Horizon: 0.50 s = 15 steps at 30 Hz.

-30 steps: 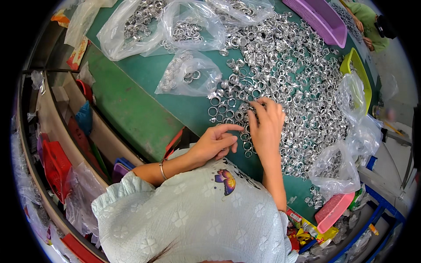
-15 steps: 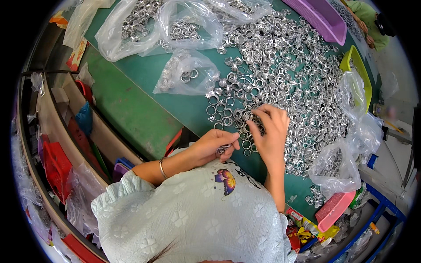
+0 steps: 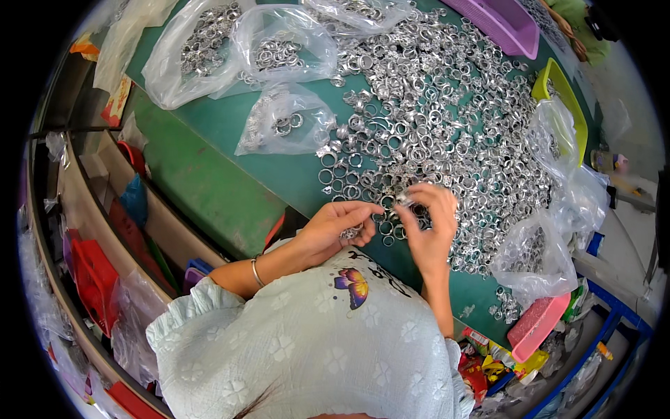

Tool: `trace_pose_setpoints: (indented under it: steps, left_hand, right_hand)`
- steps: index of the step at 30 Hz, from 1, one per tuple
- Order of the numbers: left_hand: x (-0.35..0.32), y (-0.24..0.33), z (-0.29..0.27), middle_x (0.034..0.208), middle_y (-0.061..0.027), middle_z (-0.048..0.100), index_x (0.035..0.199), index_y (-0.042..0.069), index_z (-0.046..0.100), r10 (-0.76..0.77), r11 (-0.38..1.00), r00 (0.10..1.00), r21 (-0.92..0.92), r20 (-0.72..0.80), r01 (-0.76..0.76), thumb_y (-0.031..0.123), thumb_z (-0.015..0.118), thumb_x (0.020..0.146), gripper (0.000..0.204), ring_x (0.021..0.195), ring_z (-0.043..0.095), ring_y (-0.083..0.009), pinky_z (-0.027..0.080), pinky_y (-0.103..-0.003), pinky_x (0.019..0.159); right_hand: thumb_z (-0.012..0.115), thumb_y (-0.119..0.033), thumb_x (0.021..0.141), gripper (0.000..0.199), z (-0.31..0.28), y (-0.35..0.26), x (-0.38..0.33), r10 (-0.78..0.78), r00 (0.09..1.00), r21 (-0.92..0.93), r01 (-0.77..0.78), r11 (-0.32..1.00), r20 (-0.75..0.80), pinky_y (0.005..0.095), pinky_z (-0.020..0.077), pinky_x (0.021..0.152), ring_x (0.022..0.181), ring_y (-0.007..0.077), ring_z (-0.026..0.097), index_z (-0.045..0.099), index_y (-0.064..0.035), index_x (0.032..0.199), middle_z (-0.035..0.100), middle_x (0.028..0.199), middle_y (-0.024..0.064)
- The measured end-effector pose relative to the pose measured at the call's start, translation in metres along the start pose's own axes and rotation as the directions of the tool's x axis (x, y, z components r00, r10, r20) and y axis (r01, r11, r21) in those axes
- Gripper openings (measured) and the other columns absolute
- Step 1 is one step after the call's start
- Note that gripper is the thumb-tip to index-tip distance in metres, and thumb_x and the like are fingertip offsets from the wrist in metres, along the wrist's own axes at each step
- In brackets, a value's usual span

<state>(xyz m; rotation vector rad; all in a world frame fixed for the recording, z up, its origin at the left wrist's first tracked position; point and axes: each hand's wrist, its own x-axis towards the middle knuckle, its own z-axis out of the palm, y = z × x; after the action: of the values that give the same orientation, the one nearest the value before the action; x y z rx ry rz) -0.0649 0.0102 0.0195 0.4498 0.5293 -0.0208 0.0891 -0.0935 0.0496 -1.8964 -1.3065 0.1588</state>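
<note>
A broad spread of silver rings (image 3: 447, 133) covers the green table (image 3: 199, 140). My left hand (image 3: 340, 227) is at the near edge of the spread, its fingers curled round several silver rings (image 3: 351, 232) in the palm. Close on its right, my right hand (image 3: 429, 216) is over the rings with thumb and fingertips drawn together on a small silver ring (image 3: 403, 199). A short gap separates the two hands' fingertips. Loose rings (image 3: 342, 174) lie just beyond my left fingers.
Clear plastic bags of rings (image 3: 286, 119) lie at the far left, and another bag (image 3: 527, 251) at the right. Purple (image 3: 502, 28), lime-green (image 3: 576, 112) and pink baskets (image 3: 537, 325) line the table's edge. A person's arm (image 3: 569, 35) shows at the far right.
The view has shifted slightly, so the table items sit a little further left. My right fingers have drawn closer together, with a ring now at their tips. My left hand still holds its rings.
</note>
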Motion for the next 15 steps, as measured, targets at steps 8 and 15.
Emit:
trace_pose_setpoints:
  steps: [8,15]
  left_hand:
    - [0.002,0.002,0.008,0.084,-0.0055,0.059,0.095,0.002,0.062,-0.138,0.989,0.987,-0.039,0.085,0.142,0.016,0.057,0.087,0.017,0.073,0.056,-0.0111,0.048,-0.024,0.061]
    - [0.004,0.001,0.013,0.082,-0.0069,0.060,0.090,0.001,0.063,-0.149,0.987,0.988,0.052,-0.038,0.150,0.007,0.059,0.082,0.010,0.075,0.058,-0.0131,0.050,-0.023,0.065]
  right_hand:
    - [0.068,-0.007,0.070,0.028,-0.019,0.021,0.008,0.174,0.983,0.090,-0.168,0.982,-0.057,0.0385,0.0400,0.086,0.097,0.0302,0.054,0.059,0.0008,0.096,0.060,0.099,0.0138]
    - [0.063,-0.009,0.076,0.037,-0.003,0.025,-0.010,0.103,0.979,-0.274,-0.052,0.960,0.175,0.0484,0.0257,0.100,0.123,0.0318,0.037,0.053,-0.0026,0.111,0.042,0.130,0.0137]
